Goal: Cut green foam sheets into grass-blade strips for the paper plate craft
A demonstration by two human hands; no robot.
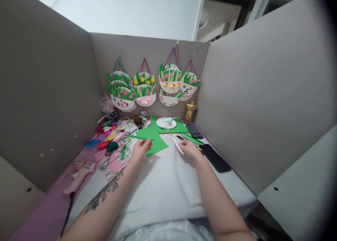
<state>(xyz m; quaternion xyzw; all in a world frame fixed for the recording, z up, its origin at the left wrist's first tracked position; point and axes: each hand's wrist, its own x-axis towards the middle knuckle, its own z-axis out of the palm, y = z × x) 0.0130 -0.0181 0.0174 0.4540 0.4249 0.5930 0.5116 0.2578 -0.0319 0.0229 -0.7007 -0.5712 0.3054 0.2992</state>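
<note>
Between the fingertips of my left hand [143,148] is a narrow green paper strip [134,137], its long end pointing left. My right hand [190,148] grips the white handle of a pair of scissors [178,145], whose blades point away from me toward a white paper plate [160,124]. Whether the blades are parted is too small to tell. Large green paper sheets [159,147] lie under and beyond the left hand, apart from the scissors' handle. A few pens and green strips [193,139] lie just past my right hand.
Left are yarn balls [112,146], pink paper scraps [116,165] and a pink glue gun [80,178] with its cord. A black phone [214,158] and a yellow-lidded cup [190,112] stand right. Paper-plate flower baskets [145,100] hang on the grey back panel; panels enclose both sides.
</note>
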